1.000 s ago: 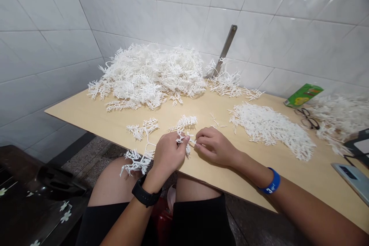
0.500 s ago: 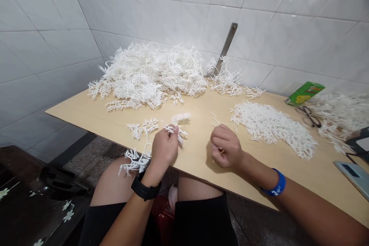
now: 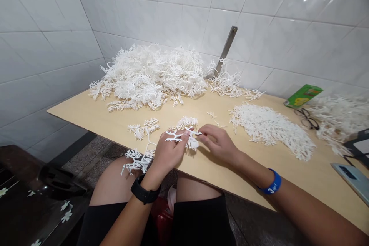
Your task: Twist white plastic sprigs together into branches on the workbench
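Note:
My left hand [image 3: 170, 150] grips a white plastic branch [image 3: 174, 135] between thumb and fingers, above the near edge of the board. Forked twigs of the branch spread out past the fingertips, and another part [image 3: 148, 146] hangs left of the hand, over the table edge. My right hand [image 3: 219, 142] has its thumb and forefinger closed at the right-hand tip of the branch. A few tiny loose twigs [image 3: 211, 114] lie on the board just beyond the right hand.
A large heap of white branches [image 3: 161, 73] stands at the back left. A flat pile of small twigs [image 3: 273, 128] lies to the right. Further right are a green carton [image 3: 304, 96], glasses [image 3: 308, 119], more white pieces [image 3: 344, 115] and a phone [image 3: 351, 178]. A metal bar [image 3: 226, 52] leans by the wall.
My right hand has moved left from beside the small loose twigs, its fist loosening to a pinch at the branch tip. My left hand has turned the branch, and its forks show more.

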Demonstrator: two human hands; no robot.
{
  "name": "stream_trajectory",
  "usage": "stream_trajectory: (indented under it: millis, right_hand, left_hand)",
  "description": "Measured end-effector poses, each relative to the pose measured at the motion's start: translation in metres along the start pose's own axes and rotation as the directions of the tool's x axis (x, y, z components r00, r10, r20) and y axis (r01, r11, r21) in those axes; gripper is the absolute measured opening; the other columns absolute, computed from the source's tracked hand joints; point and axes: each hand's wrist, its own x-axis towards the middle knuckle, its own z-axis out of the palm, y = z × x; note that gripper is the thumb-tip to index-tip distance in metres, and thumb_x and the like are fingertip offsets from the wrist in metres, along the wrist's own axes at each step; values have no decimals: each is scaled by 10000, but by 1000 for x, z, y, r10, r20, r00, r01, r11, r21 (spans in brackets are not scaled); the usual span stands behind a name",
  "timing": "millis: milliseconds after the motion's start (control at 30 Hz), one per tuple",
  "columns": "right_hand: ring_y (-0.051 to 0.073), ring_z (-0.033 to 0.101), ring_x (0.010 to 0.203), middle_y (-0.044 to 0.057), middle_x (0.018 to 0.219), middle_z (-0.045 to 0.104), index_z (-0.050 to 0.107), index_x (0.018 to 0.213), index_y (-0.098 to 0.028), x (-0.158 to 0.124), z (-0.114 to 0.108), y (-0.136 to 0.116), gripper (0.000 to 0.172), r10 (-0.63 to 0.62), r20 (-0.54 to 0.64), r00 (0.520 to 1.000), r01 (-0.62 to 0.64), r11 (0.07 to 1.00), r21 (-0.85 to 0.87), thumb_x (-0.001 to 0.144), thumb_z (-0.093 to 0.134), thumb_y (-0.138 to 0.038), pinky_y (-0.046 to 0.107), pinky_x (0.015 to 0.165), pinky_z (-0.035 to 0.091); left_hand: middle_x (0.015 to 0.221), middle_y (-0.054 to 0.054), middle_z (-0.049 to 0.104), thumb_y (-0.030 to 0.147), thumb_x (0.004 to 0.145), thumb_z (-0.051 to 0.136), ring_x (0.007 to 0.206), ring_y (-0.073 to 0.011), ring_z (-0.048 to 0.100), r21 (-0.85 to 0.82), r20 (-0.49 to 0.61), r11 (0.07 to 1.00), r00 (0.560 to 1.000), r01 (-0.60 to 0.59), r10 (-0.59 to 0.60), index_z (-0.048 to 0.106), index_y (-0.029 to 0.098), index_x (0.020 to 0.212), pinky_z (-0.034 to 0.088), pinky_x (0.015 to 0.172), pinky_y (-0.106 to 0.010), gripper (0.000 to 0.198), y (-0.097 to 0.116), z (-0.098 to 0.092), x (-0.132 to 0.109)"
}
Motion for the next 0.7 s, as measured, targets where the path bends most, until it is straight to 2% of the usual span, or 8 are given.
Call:
stream_trajectory:
  millis: [100,200,300,467,600,700]
  right_hand:
    - [168,582,798,60,869,652,651,918,-168,1,7,-6,300,-2,179,984,-46,963,264,930,507,-431,303,743,460]
    - [174,591,857,62,909,656,673,903,-171,3,10,-5,294,28,207,978,-109,915,387,909,545,-435,317,802,468]
    - [184,597,896,71,924,658,692,848,-172,5,9,-4,281,60,203,977,-148,882,448,913,541,-400,334,835,467]
    - [187,595,882,80,971,655,699,905,-174,5,6,-1,284,126,224,966,-225,834,503,877,576,-429,317,781,483]
    - [166,574,778,48,819,634,671,841,-169,4,7,2,276,138,269,953,-266,808,526,870,578,-426,286,704,474]
    - [144,545,718,32,782,613,649,885,-157,3,9,1,242,138,307,942,-286,807,516,872,570,-385,266,663,454]
  left_hand:
    - [993,-39,739,360,965,378,1018,-202,641,85,40,996,999,-41,37,733,250,983,461,942,-351,372,4,1,0]
    - [1016,-35,735,337,964,387,1046,-198,627,135,72,987,995,-83,74,725,265,995,447,962,-361,347,5,2,1]
    - [1084,-23,722,321,973,370,1079,-185,616,143,94,982,989,-124,111,712,277,1046,420,1004,-359,353,3,3,1]
    - [1160,-9,701,346,981,356,1119,-178,606,83,85,989,990,-120,113,679,300,1155,417,1019,-334,370,-1,3,2]
    - [1195,-2,686,359,984,344,1141,-182,597,76,109,988,986,-134,126,665,314,1189,413,1027,-336,384,-1,2,2]
    - [1195,-9,685,373,968,388,1118,-190,605,121,137,983,983,-140,124,590,312,1292,410,1026,-351,386,0,2,1]
